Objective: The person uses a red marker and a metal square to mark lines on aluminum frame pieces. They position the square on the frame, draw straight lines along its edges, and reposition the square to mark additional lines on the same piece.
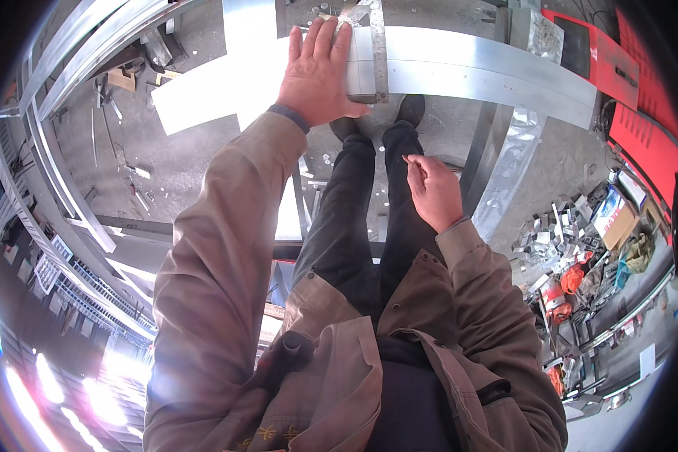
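A long silvery metal profile lies crosswise in front of me, its left part washed out by glare. My left hand is spread flat on it, fingers pointing away and thumb reaching right past the near edge. Just right of that hand, a steel try square lies across the profile, with its thicker part along the near edge by my thumb. Thin lines show on the metal there. Lower and to the right, my right hand hovers before my leg, apart from the profile. Its fingers are closed; what they pinch, if anything, is too small to name.
Another bright profile runs beneath the crosswise one. A red machine cabinet stands at the right. Below it are a heap of metal offcuts and a cardboard box. Tools and scraps litter the floor at left, near metal racks.
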The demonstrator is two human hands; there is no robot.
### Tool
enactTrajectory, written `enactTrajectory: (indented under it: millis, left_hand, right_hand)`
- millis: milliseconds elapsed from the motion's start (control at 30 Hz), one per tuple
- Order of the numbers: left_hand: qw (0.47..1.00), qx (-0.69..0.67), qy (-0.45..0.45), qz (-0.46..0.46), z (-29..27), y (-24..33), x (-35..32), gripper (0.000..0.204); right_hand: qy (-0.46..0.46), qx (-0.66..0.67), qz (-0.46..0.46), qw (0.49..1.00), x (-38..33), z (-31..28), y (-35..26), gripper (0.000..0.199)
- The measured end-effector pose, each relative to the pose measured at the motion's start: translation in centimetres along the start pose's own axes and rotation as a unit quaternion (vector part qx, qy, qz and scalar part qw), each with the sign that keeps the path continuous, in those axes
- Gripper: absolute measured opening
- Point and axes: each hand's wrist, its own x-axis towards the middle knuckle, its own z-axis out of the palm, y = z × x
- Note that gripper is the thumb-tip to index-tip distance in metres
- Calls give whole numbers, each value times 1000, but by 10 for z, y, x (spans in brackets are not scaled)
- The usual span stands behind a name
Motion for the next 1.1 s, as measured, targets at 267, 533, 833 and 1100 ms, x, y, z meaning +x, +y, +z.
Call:
enactTrajectory:
  millis: [267, 533, 833, 1100]
  left_hand:
    - [1000, -17, 2, -7, 2, 0, 0, 148]
    - [1000, -25, -7, -9, 2, 0, 1, 148]
    - [999, -44, 6, -3, 5, -2, 0, 149]
    - [999, -45, 14, 2, 8, -4, -1, 150]
  right_hand:
    - [6, 13, 0, 1000, 12, -8, -11, 14]
    - [17, 26, -7, 999, 20, -12, -15, 15]
    - [37, 62, 9, 997, 40, -21, -32, 12]
    - [68, 150, 3, 986, 68, -24, -46, 17]
